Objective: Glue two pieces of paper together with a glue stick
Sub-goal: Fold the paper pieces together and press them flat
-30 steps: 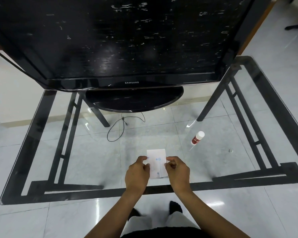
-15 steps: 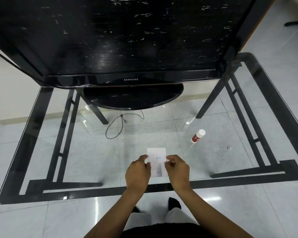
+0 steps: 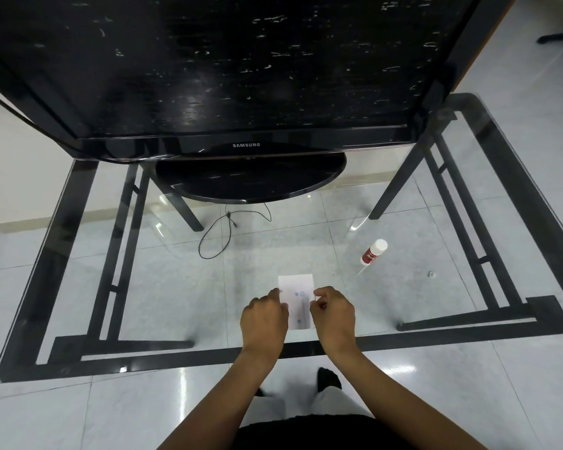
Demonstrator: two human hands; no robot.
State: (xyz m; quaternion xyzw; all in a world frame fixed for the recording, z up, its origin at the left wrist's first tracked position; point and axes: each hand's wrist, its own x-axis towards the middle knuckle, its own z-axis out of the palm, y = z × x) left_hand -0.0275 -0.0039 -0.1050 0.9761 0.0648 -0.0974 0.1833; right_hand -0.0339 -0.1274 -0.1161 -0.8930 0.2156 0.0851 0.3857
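A small white paper (image 3: 298, 292) with faint blue marks lies on the glass table (image 3: 176, 287) near its front edge. My left hand (image 3: 264, 319) rests on the paper's left edge with the fingers curled. My right hand (image 3: 333, 316) pinches the right edge between thumb and forefinger. Whether one sheet or two lie there I cannot tell. A white glue stick (image 3: 373, 252) with a red label lies capped on its side, off to the right and farther back, apart from both hands.
A large black television (image 3: 241, 76) on a round base (image 3: 251, 180) fills the back of the table. A black cable (image 3: 221, 232) loops on the floor under the glass. A tiny pale object (image 3: 431, 273) lies at the right.
Both hands stay on the paper's edges with only slight finger shifts. The camera view has drifted a little; the glue stick has not moved.
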